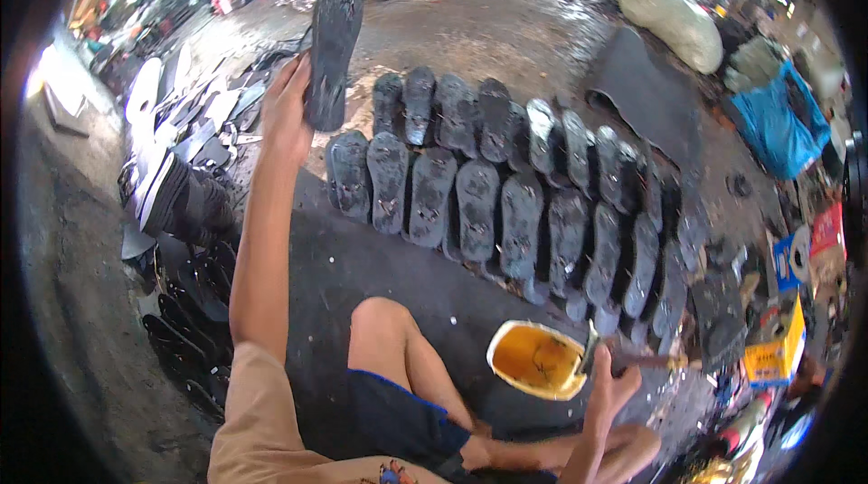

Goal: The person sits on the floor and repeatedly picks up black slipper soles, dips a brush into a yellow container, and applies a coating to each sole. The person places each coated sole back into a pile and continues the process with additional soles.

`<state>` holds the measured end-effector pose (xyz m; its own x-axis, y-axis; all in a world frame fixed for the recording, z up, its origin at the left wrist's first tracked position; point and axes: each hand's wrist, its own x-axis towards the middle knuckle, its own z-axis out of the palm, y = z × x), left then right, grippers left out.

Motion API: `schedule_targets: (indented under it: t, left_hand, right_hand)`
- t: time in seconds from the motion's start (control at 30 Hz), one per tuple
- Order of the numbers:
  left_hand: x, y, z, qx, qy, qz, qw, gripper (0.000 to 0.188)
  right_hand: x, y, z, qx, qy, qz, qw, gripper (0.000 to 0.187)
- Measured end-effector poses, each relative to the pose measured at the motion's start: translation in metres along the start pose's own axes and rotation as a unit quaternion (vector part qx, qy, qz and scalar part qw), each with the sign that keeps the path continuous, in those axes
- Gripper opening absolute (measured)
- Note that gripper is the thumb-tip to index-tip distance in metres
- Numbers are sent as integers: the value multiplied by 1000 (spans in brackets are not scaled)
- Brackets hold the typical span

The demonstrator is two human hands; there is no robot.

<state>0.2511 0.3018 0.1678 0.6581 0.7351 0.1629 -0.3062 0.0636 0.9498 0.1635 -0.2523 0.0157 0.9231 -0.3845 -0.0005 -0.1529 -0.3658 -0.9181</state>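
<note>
Raised at the far left, my left hand (287, 113) grips a black shoe sole (334, 50) by its edge, holding it upright. My right hand (613, 386) is closed around a brush (646, 360) with a brownish handle. The brush's head meets the right rim of a cut-open pale tub (499, 372) holding amber liquid, seemingly glue. Several more black soles (476, 213) stand in two curved rows beyond my legs, some with shiny wet-looking patches. Fingers of the right hand are partly hidden by the grip.
A dark mat (325, 321) lies beneath me. Scraps of sole material (208, 113) and dark soles (176, 348) are piled at left. To the right are a rubber sheet (637, 95), a blue bag (782, 118), a pale sack (669, 27) and a yellow box (776, 350).
</note>
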Motion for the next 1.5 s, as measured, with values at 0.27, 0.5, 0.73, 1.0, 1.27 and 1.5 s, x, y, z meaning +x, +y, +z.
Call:
schedule_targets:
  t: [0.27, 0.5, 0.73, 1.0, 1.27, 1.5]
  left_hand:
    - [247, -270, -85, -14, 118, -256, 959, 21]
    - [225, -306, -66, 182, 123, -192, 957, 25]
    - [-35, -186, -165, 469, 126, 44, 873, 25]
    - [-194, -68, -420, 775, 297, 7, 557, 29]
    - [-193, -82, -628, 698, 304, -240, 602, 50]
    - [-264, -17, -304, 449, 79, -6, 890, 56]
  right_hand:
    - [18, 23, 18, -89, 43, -1, 995, 39]
    - [60, -1, 32, -168, 84, -12, 982, 38]
    - [90, 72, -5, -291, 64, -206, 932, 46]
    - [29, 11, -51, -202, 32, -82, 975, 42]
    - [-31, -14, 25, -195, -205, -185, 941, 17]
    - [-42, 46, -2, -197, -184, -306, 913, 22]
